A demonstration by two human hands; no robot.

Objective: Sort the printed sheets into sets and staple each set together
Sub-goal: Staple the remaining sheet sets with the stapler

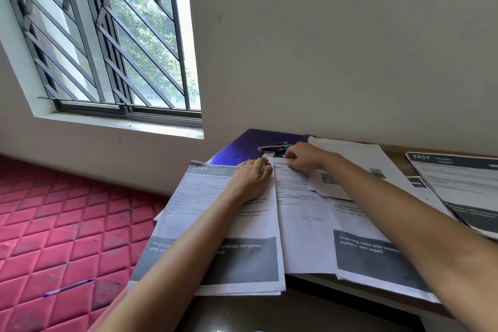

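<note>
**A:** Head view first. Where to find the printed sheets?

**B:** Spread over the table (296, 310), lower right half of the frame: a left pile (256, 226) headed 2641, middle sheets (304, 240), a right pile (463, 191) headed 2437 at the right edge.

**A:** And the left hand (252, 179)?

**B:** Laid flat on the top of the left pile, fingers straight and close together. Probably to stop that pile sliding.

**A:** Right hand (301, 156)?

**B:** Just to the right, fingers curled at the top edge of the middle sheets, seemingly pinching a corner. Likely squaring it up for stapling.

**A:** Stapler (273, 148)?

**B:** Just above both hands, on a purple folder (242, 144), untouched yet near. Handy for the next press.

**A:** Anything else?

**B:** Blue pen (68, 288) on the red mattress (54, 224), lower left. Barred window (107, 35), upper left.
</note>
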